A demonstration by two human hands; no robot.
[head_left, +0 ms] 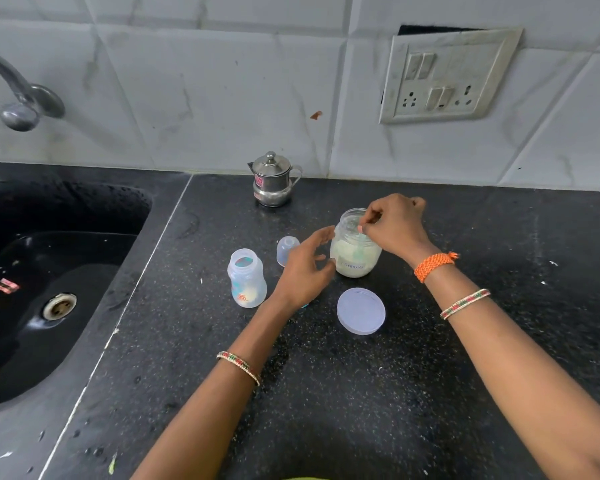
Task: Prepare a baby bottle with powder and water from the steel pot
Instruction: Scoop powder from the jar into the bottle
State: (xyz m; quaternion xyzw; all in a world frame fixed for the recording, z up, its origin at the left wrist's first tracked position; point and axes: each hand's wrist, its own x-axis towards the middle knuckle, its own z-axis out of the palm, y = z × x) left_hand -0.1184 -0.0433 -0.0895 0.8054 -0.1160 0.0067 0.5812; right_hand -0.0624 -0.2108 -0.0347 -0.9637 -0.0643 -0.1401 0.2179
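Observation:
An open clear jar of pale powder [352,254] stands on the black counter. My right hand [395,223] reaches over its mouth and pinches the handle of a greenish scoop [362,249] that dips into the powder. My left hand [303,268] hovers just left of the jar, fingers spread, holding nothing. The uncapped baby bottle [246,278] stands left of that hand with a little powder at its bottom. Its clear cap [286,249] sits behind it. The small lidded steel pot [274,180] stands at the back by the wall.
The jar's round lid [361,310] lies flat in front of the jar. A black sink [49,289] with a drain fills the left side, and a tap [18,98] hangs above it. A switch and socket plate [447,76] is on the tiled wall.

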